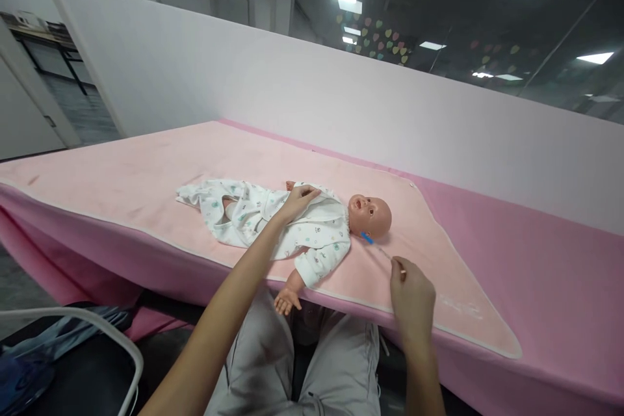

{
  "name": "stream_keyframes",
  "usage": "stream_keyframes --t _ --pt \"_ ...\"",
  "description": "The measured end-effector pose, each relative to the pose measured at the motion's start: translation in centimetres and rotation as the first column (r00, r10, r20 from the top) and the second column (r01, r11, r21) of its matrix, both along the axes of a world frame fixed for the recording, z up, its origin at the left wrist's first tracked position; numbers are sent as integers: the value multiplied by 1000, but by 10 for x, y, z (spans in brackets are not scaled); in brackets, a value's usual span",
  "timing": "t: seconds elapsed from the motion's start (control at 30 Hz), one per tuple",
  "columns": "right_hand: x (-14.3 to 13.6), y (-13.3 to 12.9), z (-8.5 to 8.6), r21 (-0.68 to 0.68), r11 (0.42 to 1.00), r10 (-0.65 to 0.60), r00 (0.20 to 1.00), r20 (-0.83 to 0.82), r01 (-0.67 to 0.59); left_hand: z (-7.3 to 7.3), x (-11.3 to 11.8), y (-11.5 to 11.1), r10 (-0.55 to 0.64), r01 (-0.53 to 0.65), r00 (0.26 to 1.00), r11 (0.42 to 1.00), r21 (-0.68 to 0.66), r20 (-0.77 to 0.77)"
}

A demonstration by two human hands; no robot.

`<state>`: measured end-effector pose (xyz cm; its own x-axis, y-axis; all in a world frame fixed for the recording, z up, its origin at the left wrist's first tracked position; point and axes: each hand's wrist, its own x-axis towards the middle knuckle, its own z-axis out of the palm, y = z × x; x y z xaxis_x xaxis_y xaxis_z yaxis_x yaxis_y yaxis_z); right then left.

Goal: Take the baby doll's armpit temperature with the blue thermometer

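A baby doll (369, 216) lies on its back, its head toward the right. It wears a white printed outfit (322, 224); one bare doll hand hangs over the table's near edge. My left hand (298, 203) rests on the doll's chest, fingers stretched out, gripping nothing visible. Between the closed fingers of my right hand (412, 289) is a thin pale stick with a blue tip (367, 238). That tip is beside the doll's head, close to the ear and cheek; whether it touches I cannot tell.
A peach pad (160, 156) covers much of the pink-clothed table (546, 253). Behind it stands a low white wall (302, 91) with dark glass above. A chair with a pale curved frame (104, 331) is at lower left, dark cloth on it. My legs are under the table edge.
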<state>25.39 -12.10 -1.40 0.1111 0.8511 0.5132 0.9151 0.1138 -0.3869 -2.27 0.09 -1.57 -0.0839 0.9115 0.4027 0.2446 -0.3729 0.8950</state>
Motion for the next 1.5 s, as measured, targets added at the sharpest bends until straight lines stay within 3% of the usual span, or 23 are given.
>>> stream_keyframes --t 0.1,0.17,0.27,0.43,0.53,0.63,0.7,0.8,0.93,1.03,1.17,1.4,1.5 --pt "-10 11 37 98 990 110 990 -90 -101 2 -1 -1 -9 9 999 1000 -4 54" --pt "-28 28 58 144 968 212 977 -38 -205 3 -1 -2 -41 42 997 999 -4 71" --pt "-69 66 71 36 941 331 939 94 -336 3 -2 -4 -48 48 992 999 4 114" --pt "-135 123 48 -204 945 307 907 289 -255 2 -3 -6 -85 94 972 995 -31 219" --pt "-155 139 27 -217 947 301 896 326 -239 -1 -3 -4 -95 123 960 988 -92 262" --pt "-160 143 14 -178 957 279 902 330 -231 -3 -4 2 -2 66 947 980 -186 323" --pt "-158 141 9 -153 961 270 900 342 -230 0 -6 9 126 -69 969 964 -258 211" --pt "-156 139 6 -127 962 271 895 353 -241 11 -13 23 300 -326 944 911 -254 -137" --pt "-156 139 7 -133 962 271 892 361 -238 28 -17 45 400 -461 860 875 -148 -318" --pt "-156 141 6 -140 959 282 889 362 -248 27 -10 57 414 -487 787 872 -50 -458" --pt "-155 142 6 -157 951 306 875 376 -265 10 -1 59 361 -483 698 875 -34 -619" --pt "-145 127 18 -198 918 395 762 513 -342 6 -7 46 305 -568 506 822 -45 -807" --pt "-124 111 8 -148 904 411 727 550 -400 5 -7 38 306 -581 475 813 -32 -825"
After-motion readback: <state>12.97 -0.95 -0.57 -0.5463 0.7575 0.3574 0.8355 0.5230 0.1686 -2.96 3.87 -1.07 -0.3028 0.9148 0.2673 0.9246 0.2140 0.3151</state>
